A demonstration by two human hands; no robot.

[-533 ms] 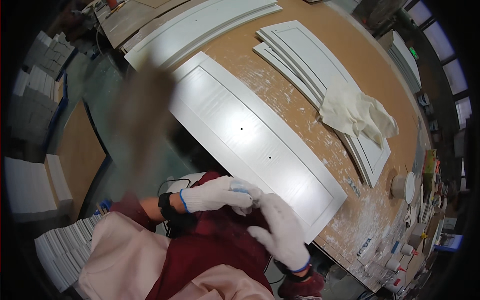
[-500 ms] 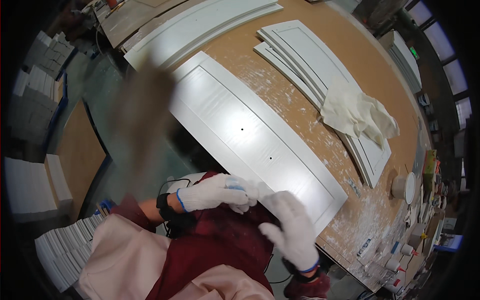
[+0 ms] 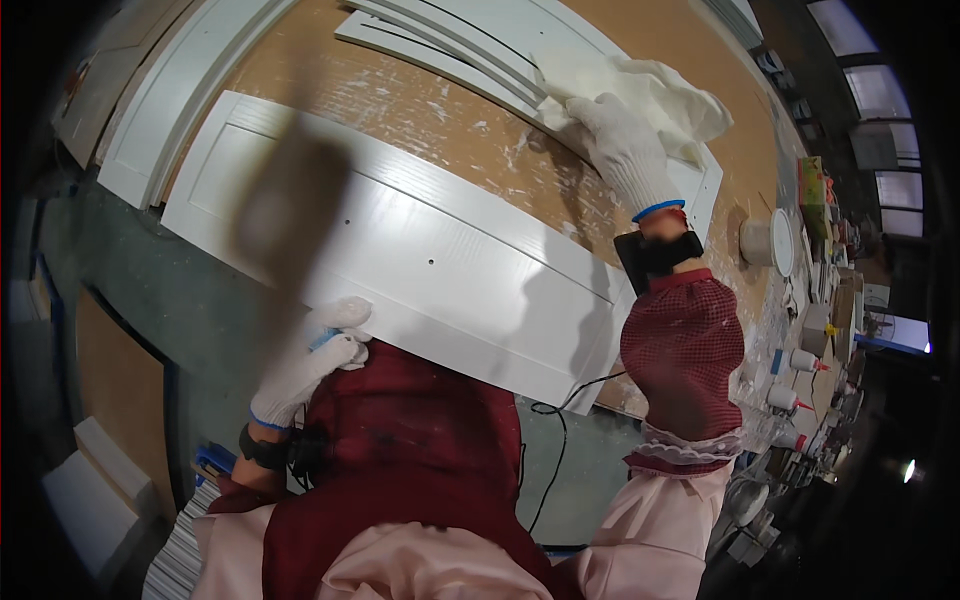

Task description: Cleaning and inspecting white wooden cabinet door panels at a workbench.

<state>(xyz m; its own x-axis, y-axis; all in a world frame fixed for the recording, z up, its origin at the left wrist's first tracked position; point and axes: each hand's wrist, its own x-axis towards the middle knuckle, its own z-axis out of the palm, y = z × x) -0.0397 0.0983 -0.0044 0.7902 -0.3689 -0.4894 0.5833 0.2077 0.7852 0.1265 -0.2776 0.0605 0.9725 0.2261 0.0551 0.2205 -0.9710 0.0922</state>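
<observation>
My right hand, in a white knit glove, reaches across to a cream cloth. Its fingers are bent onto the cloth's near left edge. The cloth lies crumpled over a stack of white panels. In front of me a white framed panel with small dark holes lies along the bench edge. My left hand, gloved too, is closed beside the panel's near edge. A bit of light blue shows between its fingers; what that is I cannot make out.
A blurred brown shape hides part of the left side. Another long white panel lies at the far left of the brown bench. A white tub and several glue bottles stand at right. A black cable hangs below.
My right hand has moved from the panel's near edge out to the cloth. My left hand has shifted left and stays closed. The view has turned, so the bench appears rotated.
</observation>
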